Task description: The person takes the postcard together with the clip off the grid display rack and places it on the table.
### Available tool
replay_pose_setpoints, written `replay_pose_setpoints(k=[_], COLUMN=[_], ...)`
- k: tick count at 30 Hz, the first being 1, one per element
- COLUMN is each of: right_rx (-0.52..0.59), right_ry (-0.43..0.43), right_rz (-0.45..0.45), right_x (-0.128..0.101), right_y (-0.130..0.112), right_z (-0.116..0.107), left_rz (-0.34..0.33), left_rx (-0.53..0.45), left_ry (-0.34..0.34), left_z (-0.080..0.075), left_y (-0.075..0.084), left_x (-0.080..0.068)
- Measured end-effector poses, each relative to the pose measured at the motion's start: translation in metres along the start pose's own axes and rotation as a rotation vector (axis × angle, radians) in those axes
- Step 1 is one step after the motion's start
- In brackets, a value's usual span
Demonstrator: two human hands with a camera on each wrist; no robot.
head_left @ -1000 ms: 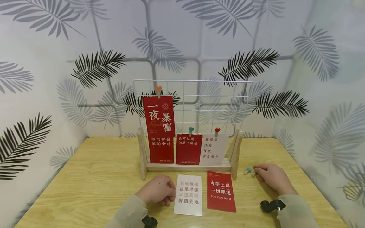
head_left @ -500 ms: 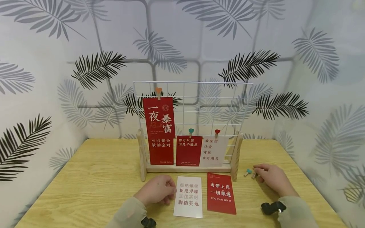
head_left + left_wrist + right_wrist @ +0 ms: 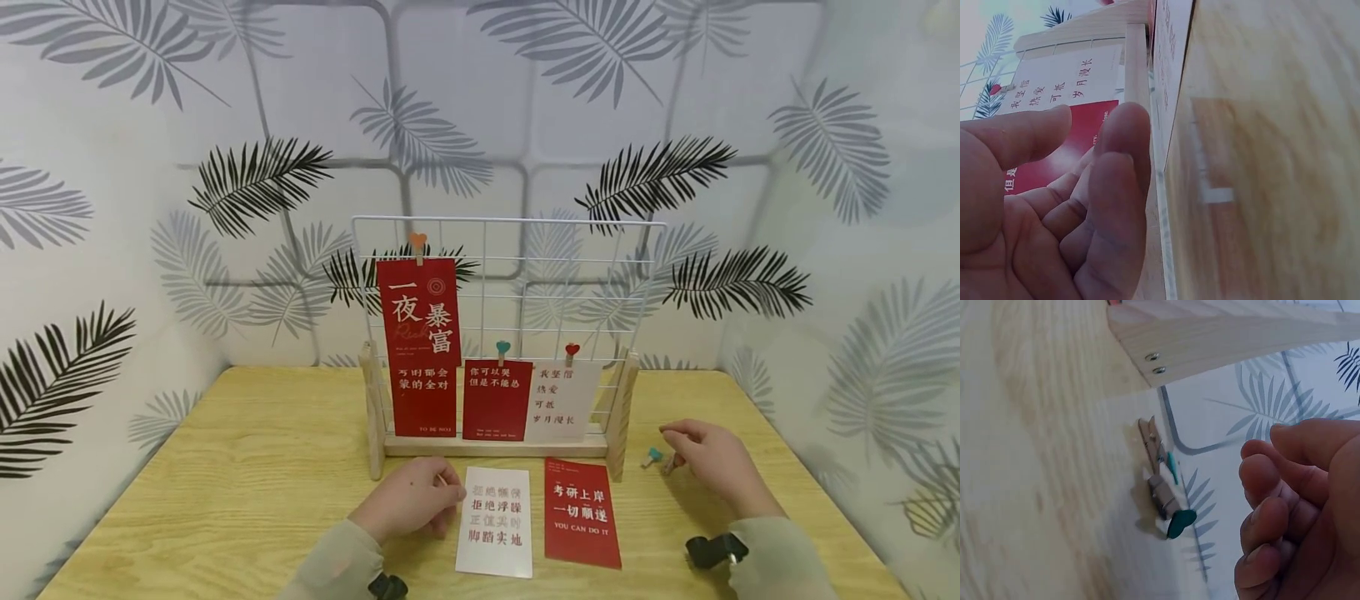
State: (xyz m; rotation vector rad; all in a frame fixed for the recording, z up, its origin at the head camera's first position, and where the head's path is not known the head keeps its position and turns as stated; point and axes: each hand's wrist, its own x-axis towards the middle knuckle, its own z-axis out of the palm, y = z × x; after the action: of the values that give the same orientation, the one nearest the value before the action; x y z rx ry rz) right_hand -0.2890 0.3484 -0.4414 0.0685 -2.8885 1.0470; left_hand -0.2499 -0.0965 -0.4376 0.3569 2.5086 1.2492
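My left hand point(image 3: 415, 498) rests on the table at the left edge of a white card point(image 3: 494, 522) with printed characters. Its fingers are loosely bent, and the left wrist view shows nothing between thumb and fingertips. To the right of that card lies a red card point(image 3: 581, 512). My right hand point(image 3: 716, 462) hovers over two small wooden clothespins with teal hearts. One clothespin point(image 3: 651, 457) lies in plain sight; the other point(image 3: 1163, 495) is partly covered by the hand in the head view. The right fingers curl loosely and hold nothing.
A white wire grid point(image 3: 558, 300) on a wooden stand point(image 3: 495, 448) stands behind the cards. Clothespins fasten several cards to it, including a tall red one point(image 3: 416, 312), a short red one point(image 3: 495, 408) and a white one point(image 3: 558, 408). A leaf-patterned backdrop point(image 3: 247, 100) rises behind.
My right hand has lifted slightly away from the clothespins, its fingertips parting from the nearer one. My left hand stays almost where it was. The head view has tilted up a little.
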Motion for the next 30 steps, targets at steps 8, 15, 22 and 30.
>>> replay_pose_setpoints(k=[8, 15, 22, 30], right_rx=[0.031, 0.037, 0.043, 0.057], right_ry=[0.020, 0.030, 0.027, 0.019], right_rz=[-0.001, -0.041, -0.060, -0.091], right_x=[0.001, -0.003, -0.009, -0.013], right_y=[-0.023, -0.037, -0.048, -0.063], right_z=[-0.007, -0.014, -0.013, -0.014], left_rz=[0.013, 0.042, 0.043, 0.086], left_rx=[-0.032, -0.019, -0.027, -0.009], left_ry=[0.021, 0.042, 0.045, 0.061], left_z=[-0.005, -0.008, -0.006, -0.008], left_y=[0.006, 0.008, 0.007, 0.009], left_x=[-0.001, -0.002, -0.005, -0.007])
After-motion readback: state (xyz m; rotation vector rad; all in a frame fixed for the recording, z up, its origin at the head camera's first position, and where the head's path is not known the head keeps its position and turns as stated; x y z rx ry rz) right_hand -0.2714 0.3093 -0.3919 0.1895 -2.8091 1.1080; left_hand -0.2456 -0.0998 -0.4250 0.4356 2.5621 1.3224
